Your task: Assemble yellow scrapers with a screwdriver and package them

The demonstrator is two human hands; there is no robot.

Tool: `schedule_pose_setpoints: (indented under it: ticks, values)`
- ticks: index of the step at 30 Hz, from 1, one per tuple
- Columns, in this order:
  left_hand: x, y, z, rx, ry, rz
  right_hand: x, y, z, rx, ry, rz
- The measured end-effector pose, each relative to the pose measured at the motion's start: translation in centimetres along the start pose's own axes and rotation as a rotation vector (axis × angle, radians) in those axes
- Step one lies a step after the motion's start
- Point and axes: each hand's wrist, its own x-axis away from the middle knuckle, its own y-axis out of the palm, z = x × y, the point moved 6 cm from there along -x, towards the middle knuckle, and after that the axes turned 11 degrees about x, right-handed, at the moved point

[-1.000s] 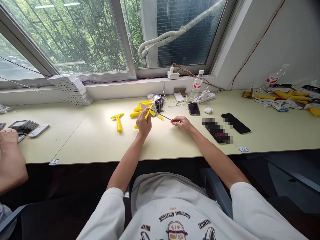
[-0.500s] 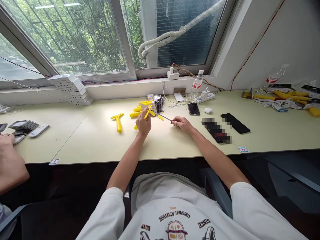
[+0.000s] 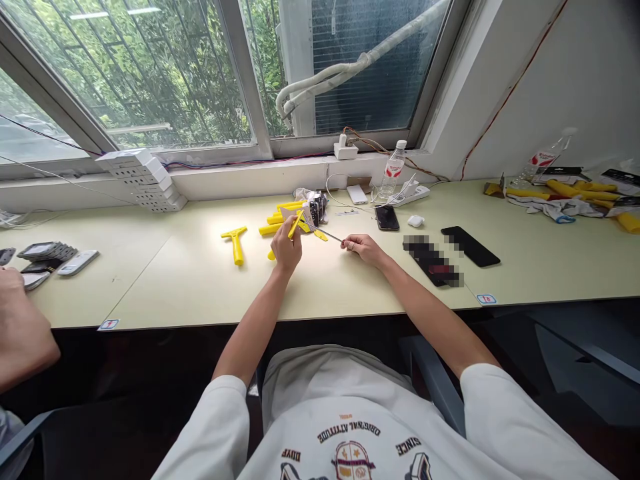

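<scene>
My left hand (image 3: 287, 248) is closed around a yellow plastic piece (image 3: 296, 225), held upright and tilted over the table. In my right hand (image 3: 364, 248) is the end of a thin dark rod (image 3: 327, 234), which slants up and left to the yellow piece. Whether its tip touches the piece is too small to tell. Behind my left hand lie several yellow handles (image 3: 271, 229) beside a dark and silver bundle (image 3: 317, 207). A flat yellow part (image 3: 321, 235) lies just beyond the rod. To the left is a yellow T-shaped tool (image 3: 238, 248).
Phones (image 3: 387, 217), a white earbud case (image 3: 416, 221) and a black slab (image 3: 470, 246) lie right. A bottle (image 3: 393, 169) stands by a power strip (image 3: 410, 194). Another person's arm (image 3: 23, 327) reaches in at left, near stacked grey devices (image 3: 47, 250). White boxes (image 3: 145, 179) stand by the window.
The other person's hand at the far left has shifted slightly. My own hands and what they hold look almost unchanged.
</scene>
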Motion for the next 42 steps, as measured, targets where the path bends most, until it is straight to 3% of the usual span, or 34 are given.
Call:
schedule_pose_setpoints:
  ticks: [3, 13, 19, 27, 31, 35, 42]
  values:
    - [0.1, 0.1, -0.3, 0.013, -0.020, -0.010, 0.1, 0.1, 0.0, -0.054, 0.000, -0.029]
    - [0.3, 0.5, -0.1, 0.034, -0.012, -0.028, 0.2, -0.8, 0.3, 0.039, 0.020, 0.111]
    - [0.4, 0.6, 0.1, 0.033, 0.036, -0.043, 0.3, -0.6, -0.1, -0.038, 0.027, -0.049]
    - [0.4, 0.7, 0.6, 0.038, 0.061, -0.055, 0.1, -1.1, 0.6, 0.027, 0.007, 0.066]
    - [0.4, 0.6, 0.8, 0.038, 0.062, -0.076, 0.0, -1.4, 0.4, 0.060, 0.010, -0.019]
    - [0.4, 0.7, 1.1, 0.035, 0.062, -0.089, 0.3, -1.1, -0.1, -0.064, 0.006, -0.104]
    - [0.6, 1.0, 1.1, 0.051, 0.066, -0.103, 0.2, -1.4, 0.6, -0.039, 0.007, 0.032]
